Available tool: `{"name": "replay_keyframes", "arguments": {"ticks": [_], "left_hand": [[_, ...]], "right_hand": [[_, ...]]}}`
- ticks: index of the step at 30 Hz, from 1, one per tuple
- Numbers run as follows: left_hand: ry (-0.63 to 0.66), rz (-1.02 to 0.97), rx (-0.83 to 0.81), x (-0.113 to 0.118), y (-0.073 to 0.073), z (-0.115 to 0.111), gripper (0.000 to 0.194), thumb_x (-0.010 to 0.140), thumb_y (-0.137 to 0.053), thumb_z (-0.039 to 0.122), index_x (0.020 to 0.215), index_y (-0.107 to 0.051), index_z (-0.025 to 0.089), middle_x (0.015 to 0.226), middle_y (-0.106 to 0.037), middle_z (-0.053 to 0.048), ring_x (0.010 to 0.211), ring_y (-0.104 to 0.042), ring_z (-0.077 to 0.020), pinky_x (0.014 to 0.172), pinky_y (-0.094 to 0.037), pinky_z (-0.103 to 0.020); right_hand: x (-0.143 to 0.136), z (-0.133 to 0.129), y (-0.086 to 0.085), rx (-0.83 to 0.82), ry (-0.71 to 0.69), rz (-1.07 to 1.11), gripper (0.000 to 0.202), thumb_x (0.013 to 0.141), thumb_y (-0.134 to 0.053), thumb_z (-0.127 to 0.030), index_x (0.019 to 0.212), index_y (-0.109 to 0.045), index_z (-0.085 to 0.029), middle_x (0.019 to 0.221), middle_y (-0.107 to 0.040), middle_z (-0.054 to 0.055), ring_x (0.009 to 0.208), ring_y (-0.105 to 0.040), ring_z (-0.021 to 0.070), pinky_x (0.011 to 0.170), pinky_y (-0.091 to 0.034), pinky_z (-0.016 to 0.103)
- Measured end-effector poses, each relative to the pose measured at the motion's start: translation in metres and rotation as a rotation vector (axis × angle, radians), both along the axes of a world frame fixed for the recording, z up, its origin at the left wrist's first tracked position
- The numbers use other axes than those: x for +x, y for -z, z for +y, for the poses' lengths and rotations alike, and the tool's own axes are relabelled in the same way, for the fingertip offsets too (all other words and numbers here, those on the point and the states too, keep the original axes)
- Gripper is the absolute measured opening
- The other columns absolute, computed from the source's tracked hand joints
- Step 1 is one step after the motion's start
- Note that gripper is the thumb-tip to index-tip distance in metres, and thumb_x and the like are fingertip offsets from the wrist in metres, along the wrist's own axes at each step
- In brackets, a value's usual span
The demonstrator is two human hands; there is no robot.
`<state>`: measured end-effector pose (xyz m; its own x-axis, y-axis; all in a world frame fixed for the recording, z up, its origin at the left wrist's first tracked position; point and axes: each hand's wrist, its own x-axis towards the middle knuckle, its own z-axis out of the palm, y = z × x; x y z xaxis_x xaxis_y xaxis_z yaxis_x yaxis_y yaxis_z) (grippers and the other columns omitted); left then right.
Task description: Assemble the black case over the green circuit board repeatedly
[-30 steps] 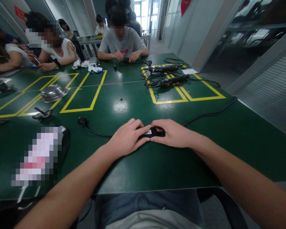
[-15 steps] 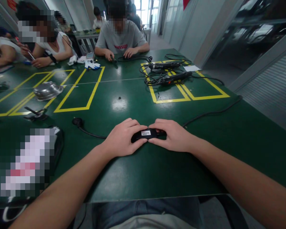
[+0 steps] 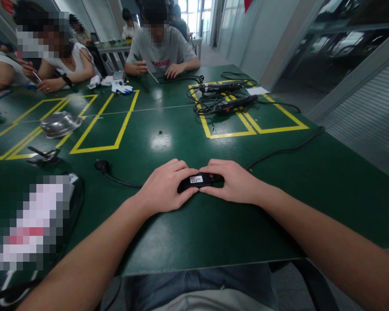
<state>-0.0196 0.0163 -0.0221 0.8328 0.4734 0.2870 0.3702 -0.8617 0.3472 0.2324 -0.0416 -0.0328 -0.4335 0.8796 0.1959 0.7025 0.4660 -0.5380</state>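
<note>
Pinching a black box (image 3: 205,179): left hand (image 3: 164,188) and right hand (image 3: 238,182), fingers (image 3: 184,174) curved inward

Green table (image 3: 162,242) banded in yellow tape (image 3: 124,128), and a metal bowl (image 3: 61,124) is spotted at ten o'clock, a white-and-blue glove (image 3: 121,88) at eleven, corded black tools (image 3: 238,103) at one, a plug (image 3: 102,166) at nine!

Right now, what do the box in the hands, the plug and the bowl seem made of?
Box: probably black plastic, low-sheen, smooth around its white label. Plug: plastic or rubber, dull black; can't tell which. Bowl: apparently polished metal, silvery with bright reflections.
</note>
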Motion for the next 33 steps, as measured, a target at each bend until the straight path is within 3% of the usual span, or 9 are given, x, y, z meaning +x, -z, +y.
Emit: {"name": "replay_keyframes", "arguments": {"ticks": [5, 8, 12, 15, 18, 22, 26, 30, 33], "left_hand": [[0.005, 0.006, -0.006, 0.001, 0.000, -0.001, 0.036, 0.102, -0.066, 0.039, 0.132, -0.073, 0.019, 0.109, -0.075, -0.011, 0.100, -0.068, -0.0281, 0.088, -0.059, -0.045], [-0.007, -0.050, -0.030, 0.001, 0.000, -0.002, 0.035, 0.105, -0.062, 0.040, 0.131, -0.072, 0.020, 0.111, -0.076, -0.011, 0.101, -0.069, -0.0276, 0.091, -0.059, -0.045], [-0.179, -0.191, 0.017, 0.000, 0.001, 0.004, 0.032, 0.103, -0.062, 0.035, 0.130, -0.070, 0.019, 0.117, -0.077, -0.011, 0.109, -0.069, -0.0285, 0.099, -0.058, -0.047], [-0.357, -0.181, 0.059, -0.002, 0.004, 0.013, 0.030, 0.100, -0.067, 0.029, 0.129, -0.069, 0.020, 0.123, -0.078, -0.011, 0.115, -0.069, -0.0307, 0.103, -0.057, -0.051], [-0.417, -0.066, 0.018, -0.004, 0.008, 0.020, 0.026, 0.099, -0.070, 0.027, 0.124, -0.071, 0.022, 0.119, -0.080, -0.010, 0.112, -0.071, -0.0315, 0.099, -0.058, -0.052], [-0.399, 0.025, -0.037, -0.003, 0.009, 0.021, 0.022, 0.100, -0.069, 0.028, 0.121, -0.074, 0.023, 0.115, -0.081, -0.009, 0.112, -0.071, -0.0326, 0.099, -0.058, -0.054], [-0.375, -0.037, 0.031, -0.003, 0.001, 0.014, 0.016, 0.099, -0.067, 0.027, 0.113, -0.072, 0.020, 0.126, -0.074, -0.013, 0.123, -0.066, -0.0343, 0.105, -0.055, -0.055], [-0.182, 0.015, -0.034, -0.009, -0.012, 0.002, 0.012, 0.099, -0.065, 0.033, 0.096, -0.063, 0.021, 0.100, -0.069, -0.007, 0.093, -0.066, -0.0255, 0.082, -0.054, -0.041], [-0.093, 0.145, -0.111, -0.011, -0.016, -0.004, 0.009, 0.098, -0.064, 0.030, 0.098, -0.058, 0.022, 0.096, -0.069, -0.004, 0.083, -0.064, -0.0227, 0.072, -0.048, -0.036]], "right_hand": [[-0.002, 0.000, -0.001, -0.015, 0.024, -0.025, 0.031, 0.096, -0.080, -0.039, 0.119, -0.077, -0.019, 0.099, -0.072, 0.007, 0.092, -0.069, 0.0242, 0.079, -0.049, 0.034], [-0.003, 0.000, -0.002, -0.036, 0.051, 0.002, 0.042, 0.092, -0.082, -0.038, 0.128, -0.070, -0.021, 0.106, -0.074, 0.007, 0.095, -0.070, 0.0254, 0.082, -0.051, 0.036], [-0.001, -0.001, -0.002, -0.098, 0.095, 0.088, 0.062, 0.088, -0.083, -0.041, 0.137, -0.051, -0.022, 0.095, -0.071, 0.002, 0.080, -0.066, 0.0219, 0.073, -0.049, 0.033], [0.001, -0.002, -0.004, -0.113, 0.104, 0.144, 0.051, 0.091, -0.078, -0.039, 0.127, -0.045, -0.024, 0.091, -0.068, 0.000, 0.076, -0.062, 0.0203, 0.071, -0.047, 0.033], [0.002, -0.003, -0.009, -0.125, 0.084, 0.130, 0.032, 0.093, -0.071, -0.033, 0.114, -0.048, -0.025, 0.090, -0.068, 0.001, 0.076, -0.061, 0.0196, 0.071, -0.046, 0.032], [0.003, -0.004, -0.017, -0.125, 0.037, 0.030, 0.006, 0.095, -0.063, -0.024, 0.097, -0.057, -0.023, 0.086, -0.067, 0.002, 0.076, -0.059, 0.0198, 0.070, -0.044, 0.032], [0.004, -0.003, -0.020, -0.131, 0.039, 0.009, 0.003, 0.095, -0.063, -0.021, 0.097, -0.062, -0.022, 0.088, -0.068, 0.003, 0.077, -0.060, 0.0195, 0.071, -0.045, 0.032], [0.006, -0.003, -0.021, -0.157, 0.042, 0.012, 0.002, 0.096, -0.066, -0.022, 0.098, -0.065, -0.022, 0.089, -0.070, 0.003, 0.078, -0.062, 0.0193, 0.072, -0.045, 0.031], [0.006, -0.003, -0.021, -0.190, 0.065, 0.003, 0.002, 0.097, -0.067, -0.023, 0.097, -0.068, -0.022, 0.088, -0.071, 0.002, 0.078, -0.062, 0.0189, 0.072, -0.045, 0.031]]}}
